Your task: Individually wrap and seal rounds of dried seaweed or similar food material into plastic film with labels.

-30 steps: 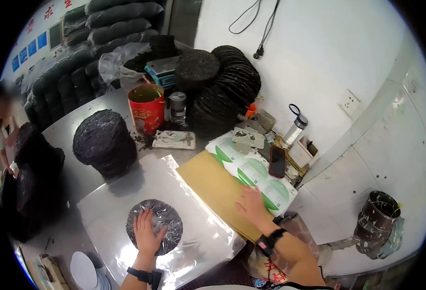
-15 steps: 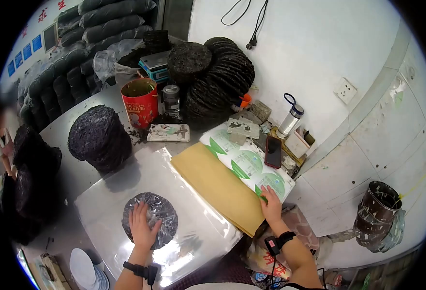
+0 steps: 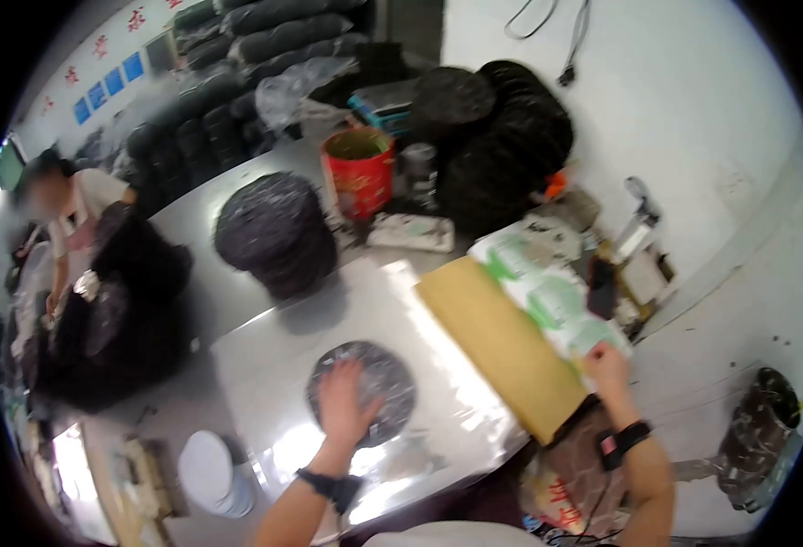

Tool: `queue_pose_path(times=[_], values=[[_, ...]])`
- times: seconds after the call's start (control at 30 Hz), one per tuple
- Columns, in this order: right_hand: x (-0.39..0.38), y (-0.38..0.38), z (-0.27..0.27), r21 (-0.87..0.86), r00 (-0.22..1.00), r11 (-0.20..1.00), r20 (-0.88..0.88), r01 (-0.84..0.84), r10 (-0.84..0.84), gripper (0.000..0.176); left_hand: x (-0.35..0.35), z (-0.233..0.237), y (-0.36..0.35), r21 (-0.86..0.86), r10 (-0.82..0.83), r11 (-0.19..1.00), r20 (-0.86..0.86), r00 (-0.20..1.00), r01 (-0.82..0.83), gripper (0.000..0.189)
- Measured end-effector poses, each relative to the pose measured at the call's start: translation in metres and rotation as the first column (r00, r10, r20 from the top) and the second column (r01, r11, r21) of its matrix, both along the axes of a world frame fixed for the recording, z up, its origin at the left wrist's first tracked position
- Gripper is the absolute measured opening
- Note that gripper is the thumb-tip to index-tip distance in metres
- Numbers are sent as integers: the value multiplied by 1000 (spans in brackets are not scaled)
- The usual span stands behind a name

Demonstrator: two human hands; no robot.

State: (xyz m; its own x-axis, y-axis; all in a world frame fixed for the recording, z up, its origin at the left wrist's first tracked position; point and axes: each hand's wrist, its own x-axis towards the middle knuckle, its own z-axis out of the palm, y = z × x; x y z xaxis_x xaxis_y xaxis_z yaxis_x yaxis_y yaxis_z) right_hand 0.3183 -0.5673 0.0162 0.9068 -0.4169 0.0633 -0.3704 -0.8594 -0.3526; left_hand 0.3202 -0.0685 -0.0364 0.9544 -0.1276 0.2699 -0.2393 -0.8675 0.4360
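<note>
My left hand point(image 3: 345, 401) lies flat, fingers spread, on a dark, round, flat cake point(image 3: 392, 397) that looks like pressed dried seaweed. Clear plastic sheets point(image 3: 264, 365) spread around and beneath the cake, and glossy film shows over its surface. My right hand point(image 3: 607, 369) is at the near corner of the white-and-green printed sheets point(image 3: 556, 305), its fingers bunched on that corner; the pinch is blurred. Between the hands lies a stack of brown paper point(image 3: 502, 351).
A tall stack of dark cakes point(image 3: 274, 232) stands behind the plastic. A red bucket point(image 3: 358, 173), a white slab point(image 3: 410, 232), a phone point(image 3: 601, 287) and a steel bottle point(image 3: 637, 228) line the back. White discs point(image 3: 208, 469) sit front left. Another person point(image 3: 77, 205) works at far left.
My head view has turned left, shifting the scene rightward and bringing the other person more into view. My right hand's fingers have gone from spread to bunched. My left hand stays on the cake.
</note>
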Motion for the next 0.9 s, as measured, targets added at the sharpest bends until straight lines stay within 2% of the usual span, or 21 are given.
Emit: queue_pose_path(times=[0.03, 0.07, 0.1, 0.13, 0.17, 0.2, 0.27, 0.33, 0.37, 0.43, 0.47, 0.5, 0.53, 0.57, 0.6, 0.63, 0.67, 0.7, 0.73, 0.8, 0.9], values=[[12, -22, -11, -87, 998, 995, 46, -44, 48, 12, 0, 0, -1, -24, 23, 999, -65, 998, -25, 72], [29, -48, -7, -164, 993, 979, -12, -120, 120, 9, 0, -3, 0, -48, 23, 999, -54, 998, -25, 74], [45, -83, -2, -192, 972, 969, 147, -152, 182, 9, 0, -6, 1, -35, 19, 999, -26, 999, -20, 76], [54, -89, 38, -251, 981, 967, 171, -45, 90, 8, 0, -6, 2, -33, 13, 999, -37, 999, -14, 73], [67, -139, 44, -351, 940, 936, 323, 6, 115, 10, 0, -11, 4, -31, 6, 999, -15, 1000, -7, 72], [73, -138, 90, -276, 939, 953, 343, 123, -22, 11, -1, -14, 5, -33, -7, 999, 6, 1000, 7, 70], [80, -117, 161, -279, 908, 931, 405, 236, -109, 19, 1, -13, 4, -51, 12, 999, 18, 1000, -11, 67], [99, -64, 138, -70, 684, 995, 722, -73, 101, 27, -1, -12, 3, -58, 8, 998, 28, 1000, -6, 66], [106, -31, 118, -45, 646, 975, 742, -219, 180, 32, -1, -9, 2, -90, 17, 996, 11, 1000, -16, 64], [111, 60, 61, 5, 671, 864, 632, -504, 388, 45, 0, -10, 2, -93, 23, 995, -3, 1000, -24, 63], [107, 108, 36, 2, 639, 774, 567, -633, 521, 52, 0, -11, 2, -94, 31, 995, -11, 999, -32, 62], [92, 164, 14, 280, 695, 675, 537, -682, 479, 49, -1, -13, 1, -93, 22, 995, -9, 1000, -23, 62], [85, 212, -7, 538, 745, 516, 489, -667, 453, 47, -1, -16, 1, -86, 17, 996, -7, 1000, -18, 61], [74, 247, 6, 79, 488, 538, 544, -839, 682, 49, 0, -17, 4, -72, 19, 997, -6, 1000, -19, 61], [62, 276, 6, 59, 441, 482, 515, -874, 735, 53, 1, -14, 5, -76, 5, 997, -33, 999, -7, 60], [49, 298, -2, 117, 433, 438, 510, -891, 743, 55, 0, -18, 6, -77, 18, 997, -58, 998, -23, 59], [39, 309, -13, 67, 352, 366, 482, -928, 803, 54, -2, -24, 6, -86, 24, 996, -86, 996, -31, 59], [31, 313, -41, 79, 285, 277, 405, -958, 869, 60, -2, -20, 10, -238, -63, 971, -93, 994, 39, 57], [21, 317, -60, 160, 281, 244, 272, -956, 920, 62, -1, -24, 8, -17, -14, 1000, 21, 1000, 14, 58], [10, 321, -28, 103, 318, 302, 216, -948, 923, 65, 0, -22, 8, -11, -20, 1000, -22, 1000, 20, 58], [18, 332, -12, 384, 459, 377, 148, -843, 876, 63, -4, -19, 7, 30, -18, 999, -20, 1000, 19, 63]])
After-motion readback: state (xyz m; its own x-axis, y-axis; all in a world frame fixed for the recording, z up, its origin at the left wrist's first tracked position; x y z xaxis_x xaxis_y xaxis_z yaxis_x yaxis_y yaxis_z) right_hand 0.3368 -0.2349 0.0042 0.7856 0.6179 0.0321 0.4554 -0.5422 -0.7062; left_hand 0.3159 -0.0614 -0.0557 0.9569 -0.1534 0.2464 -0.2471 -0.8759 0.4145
